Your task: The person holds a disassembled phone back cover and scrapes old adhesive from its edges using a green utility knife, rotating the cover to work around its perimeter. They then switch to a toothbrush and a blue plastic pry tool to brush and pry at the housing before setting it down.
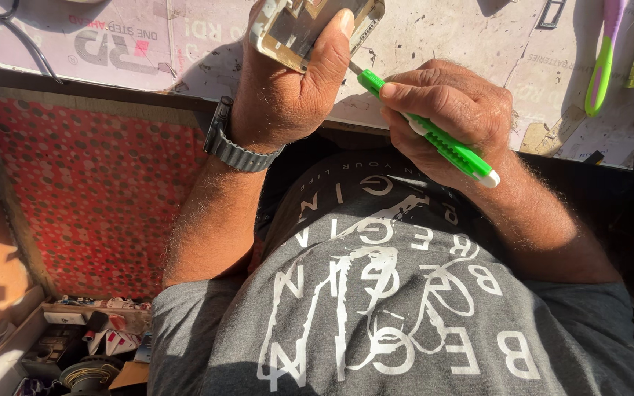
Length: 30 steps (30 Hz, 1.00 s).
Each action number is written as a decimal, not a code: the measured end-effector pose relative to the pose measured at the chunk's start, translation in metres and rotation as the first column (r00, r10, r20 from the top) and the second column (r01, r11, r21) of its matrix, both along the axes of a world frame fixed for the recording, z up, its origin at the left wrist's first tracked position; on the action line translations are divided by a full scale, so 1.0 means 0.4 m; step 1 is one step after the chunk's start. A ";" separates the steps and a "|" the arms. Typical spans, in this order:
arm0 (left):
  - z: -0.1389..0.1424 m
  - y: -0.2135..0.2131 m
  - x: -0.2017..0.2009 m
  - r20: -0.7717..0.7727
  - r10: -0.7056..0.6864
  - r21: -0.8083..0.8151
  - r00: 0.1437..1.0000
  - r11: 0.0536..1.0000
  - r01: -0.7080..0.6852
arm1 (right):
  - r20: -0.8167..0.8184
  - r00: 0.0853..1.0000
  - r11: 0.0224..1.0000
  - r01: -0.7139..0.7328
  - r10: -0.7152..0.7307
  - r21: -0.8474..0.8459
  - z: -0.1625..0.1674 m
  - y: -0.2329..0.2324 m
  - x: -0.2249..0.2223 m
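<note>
Two hands meet near the top centre of the frame, over a pale worktable (478,44). The left hand (288,88) is wrapped around a gold phone frame (299,26), thumb across its edge. Just to its right, the right hand (453,117) grips a green screwdriver (434,136); its long axis runs from lower right up to upper left, tip touching the frame's lower edge. At the lower left, an open box (9,345) holds small parts, a wire coil and scraps.

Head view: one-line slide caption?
Left hand holds an opened phone frame; right hand works a green-handled screwdriver into it.
</note>
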<state>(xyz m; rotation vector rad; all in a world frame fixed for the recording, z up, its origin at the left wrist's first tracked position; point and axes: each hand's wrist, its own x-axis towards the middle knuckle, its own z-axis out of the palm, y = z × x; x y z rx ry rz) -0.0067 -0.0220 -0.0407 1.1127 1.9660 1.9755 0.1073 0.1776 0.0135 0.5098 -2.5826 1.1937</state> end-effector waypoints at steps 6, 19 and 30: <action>-0.002 -0.008 0.008 0.048 -0.003 -0.018 0.999 1.000 0.004 | -0.015 1.000 0.999 0.014 -0.013 0.032 -0.006 0.005 0.009; -0.015 -0.006 0.010 0.041 0.020 -0.009 0.999 1.000 -0.020 | -0.032 0.999 1.000 -0.003 0.004 0.030 0.014 -0.005 -0.001; -0.008 -0.004 0.009 0.111 0.007 -0.041 0.994 0.999 -0.003 | -0.029 0.999 0.999 0.024 -0.023 0.027 0.000 0.005 0.005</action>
